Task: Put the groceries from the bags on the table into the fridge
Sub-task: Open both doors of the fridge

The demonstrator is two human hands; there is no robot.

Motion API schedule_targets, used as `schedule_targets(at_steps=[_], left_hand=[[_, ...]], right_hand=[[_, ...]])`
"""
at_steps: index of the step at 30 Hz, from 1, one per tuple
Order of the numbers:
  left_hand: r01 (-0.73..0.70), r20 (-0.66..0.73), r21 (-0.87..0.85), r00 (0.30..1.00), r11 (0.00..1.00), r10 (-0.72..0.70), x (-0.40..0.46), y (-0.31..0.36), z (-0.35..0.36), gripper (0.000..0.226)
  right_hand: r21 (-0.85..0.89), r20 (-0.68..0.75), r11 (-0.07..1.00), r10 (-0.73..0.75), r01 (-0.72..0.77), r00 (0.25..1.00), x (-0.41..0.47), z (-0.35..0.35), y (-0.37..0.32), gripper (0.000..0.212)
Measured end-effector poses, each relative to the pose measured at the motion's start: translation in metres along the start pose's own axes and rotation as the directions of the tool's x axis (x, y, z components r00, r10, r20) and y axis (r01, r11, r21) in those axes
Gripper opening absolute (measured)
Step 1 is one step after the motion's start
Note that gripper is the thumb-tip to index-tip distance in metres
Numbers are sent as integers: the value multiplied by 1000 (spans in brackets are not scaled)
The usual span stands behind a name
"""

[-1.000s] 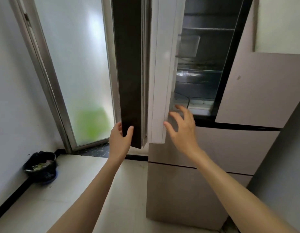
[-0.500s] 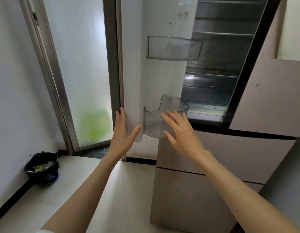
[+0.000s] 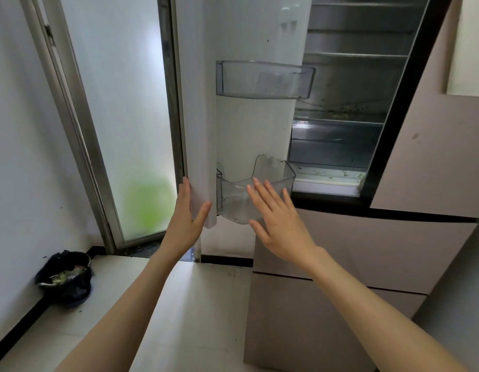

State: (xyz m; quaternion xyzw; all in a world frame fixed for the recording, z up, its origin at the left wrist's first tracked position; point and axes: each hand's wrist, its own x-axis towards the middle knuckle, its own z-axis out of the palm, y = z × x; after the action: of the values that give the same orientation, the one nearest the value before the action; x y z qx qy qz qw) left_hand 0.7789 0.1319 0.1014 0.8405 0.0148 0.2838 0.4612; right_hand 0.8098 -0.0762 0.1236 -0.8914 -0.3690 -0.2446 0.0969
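the tall beige multi-door fridge (image 3: 421,237) is standing at the right, its white-lined upper left door (image 3: 249,130) hanging wide open toward the camera. the left hand (image 3: 184,218) is holding the door's lower outer edge, straight fingers lying together along the outside and the thumb reaching across the inner lip. the right hand (image 3: 278,224) is hovering just in front of the lower clear plastic door bin (image 3: 276,173), fingers straight and slightly spread, gripping nothing; whether they are touching the bin cannot be told. an upper clear plastic door bin (image 3: 265,79) is sitting higher on the door. inside, glass shelves (image 3: 356,57) and a drawer (image 3: 335,143) are showing, with crumbs on the ledge. a frosted glass sliding door (image 3: 120,116) is standing at the left, and a black rubbish bin with scraps (image 3: 65,277) is sitting on the pale tiled floor (image 3: 200,304) by the wall. no groceries or bags are showing.
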Motion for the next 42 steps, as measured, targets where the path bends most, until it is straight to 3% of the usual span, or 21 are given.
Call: schedule_targets(at_steps=[3,8,12,15,17,19,26,32,35,38,42], left_hand=[[-58,-80,133,994,989,69,-8,8,6,70],[-292,-115,417,922,861,369,-12,40,18,66],[-269,-170,462,908,845,383,-7,73,46,62],[-388,-108,583,834,713,542,-2,95,75,61],[-508,-50,569,764,647,644,5,113,102,60],[-577,2,524,737,627,676,15,130,132,60],[-573,179,493,803,655,568,62,162,249,60],[-521,301,401,852,753,429,93,183,334,61],[-418,364,266,878,869,310,108,194,361,65],[-209,473,38,865,977,167,119,203,381,68],[-2,488,-202,867,979,102,119,202,391,70]], right_hand=[[-7,-6,1000,6,-6,1000,-3,-6,4,63],[11,-92,995,104,-103,990,-23,-23,36,58],[-57,-171,977,194,-206,966,-41,-44,82,59],[-97,-221,953,260,-287,940,-54,-58,120,60],[-119,-234,939,291,-324,928,-62,-65,148,61],[-130,-224,925,324,-358,919,-68,-69,178,63],[-166,-227,900,363,-403,904,-76,-83,285,61],[-195,-202,875,407,-444,891,-60,-87,360,68],[-174,-169,879,418,-444,893,-56,-80,377,70],[-153,-150,885,420,-441,895,-57,-71,386,73],[-138,-135,884,430,-447,893,-56,-67,386,76]])
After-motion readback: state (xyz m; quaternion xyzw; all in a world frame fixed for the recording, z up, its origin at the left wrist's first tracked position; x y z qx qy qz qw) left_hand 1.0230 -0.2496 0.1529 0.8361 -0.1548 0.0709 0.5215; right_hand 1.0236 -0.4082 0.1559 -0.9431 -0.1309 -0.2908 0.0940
